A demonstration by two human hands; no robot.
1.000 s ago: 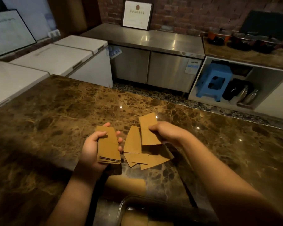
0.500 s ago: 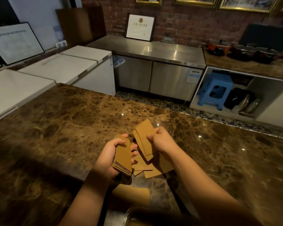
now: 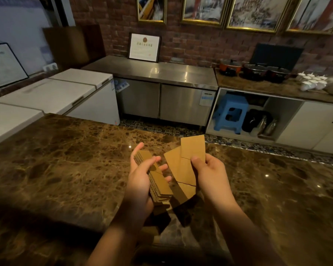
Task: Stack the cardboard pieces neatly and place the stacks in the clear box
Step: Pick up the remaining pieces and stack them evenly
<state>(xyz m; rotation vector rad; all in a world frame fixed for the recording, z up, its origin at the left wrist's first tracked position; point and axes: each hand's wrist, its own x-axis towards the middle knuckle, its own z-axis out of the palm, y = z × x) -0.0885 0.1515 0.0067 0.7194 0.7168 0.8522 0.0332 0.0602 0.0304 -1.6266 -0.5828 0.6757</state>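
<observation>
Stacking is the step in hand. Nearest, the left hand [image 3: 140,181] curls its fingers around a stack [image 3: 158,181] of cardboard pieces, held above the counter [image 3: 65,169]. Just beyond, the right hand [image 3: 210,173] pinches loose pieces [image 3: 188,160], fanned unevenly. Next they need squaring onto that stack. No clear box is in view.

You have one view only, from the head camera: it looks forward and down, close over both hands above the marble counter [image 3: 65,169], wide enough to reach the steel cabinet [image 3: 161,93] and brick wall [image 3: 200,45] far across the room
</observation>
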